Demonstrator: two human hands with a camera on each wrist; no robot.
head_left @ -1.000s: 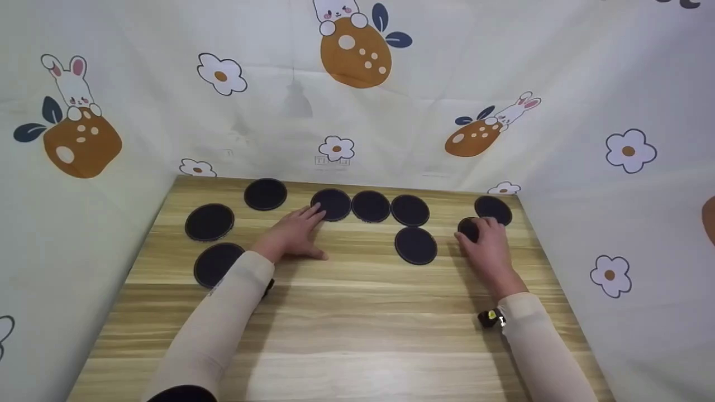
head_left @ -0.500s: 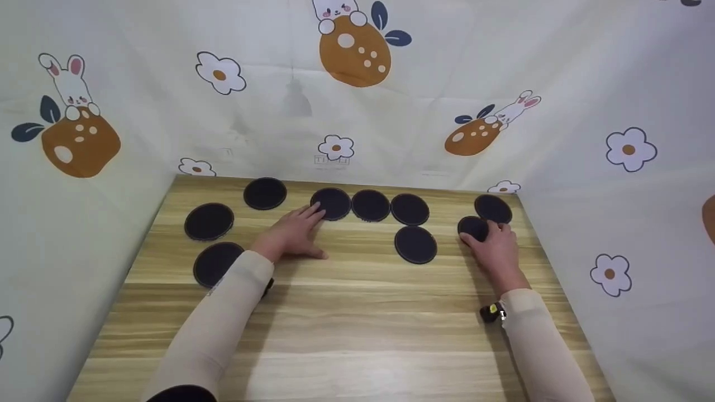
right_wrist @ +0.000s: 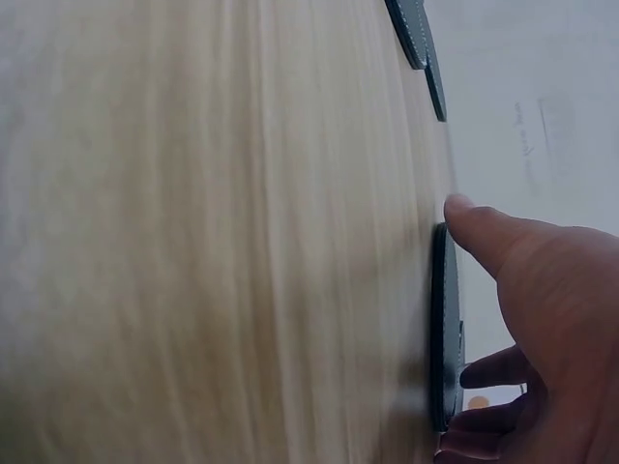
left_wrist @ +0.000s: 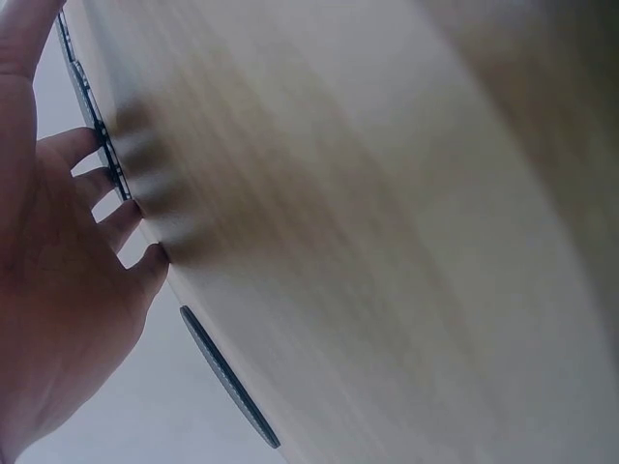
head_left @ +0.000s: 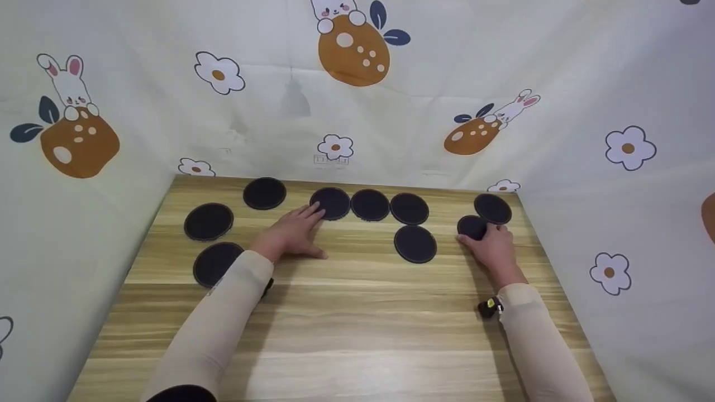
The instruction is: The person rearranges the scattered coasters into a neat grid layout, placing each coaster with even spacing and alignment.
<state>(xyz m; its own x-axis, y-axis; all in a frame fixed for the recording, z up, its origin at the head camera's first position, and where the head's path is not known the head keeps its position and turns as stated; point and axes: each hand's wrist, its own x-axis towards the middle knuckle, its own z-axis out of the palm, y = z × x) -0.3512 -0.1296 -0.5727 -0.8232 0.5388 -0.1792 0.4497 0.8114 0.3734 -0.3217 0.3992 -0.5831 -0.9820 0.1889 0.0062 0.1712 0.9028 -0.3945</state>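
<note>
Several black round coasters with stitched rims lie flat on the wooden table. My left hand (head_left: 290, 233) has its fingers spread, with fingertips resting on the left edge of one coaster (head_left: 335, 202) in a row of three, beside the middle coaster (head_left: 370, 205) and the right-hand coaster (head_left: 409, 209). My right hand (head_left: 496, 248) holds another coaster (head_left: 471, 225) at its edges, thumb at the lower left and fingers at the right. This held coaster meets the lower left rim of a coaster (head_left: 493, 209) behind it. In the right wrist view, the thumb and fingers span the held coaster (right_wrist: 446, 319).
One coaster (head_left: 415, 244) sits below the row's right end. At the left are three more: a back coaster (head_left: 265, 194), a side coaster (head_left: 209, 221) and a front coaster (head_left: 215, 264) partly under the left sleeve. A printed cloth (head_left: 391, 128) surrounds the table (head_left: 346, 324).
My right hand has shifted slightly right, uncovering more of its coaster, which has moved a little right against the one behind. My left hand has stayed in place.
</note>
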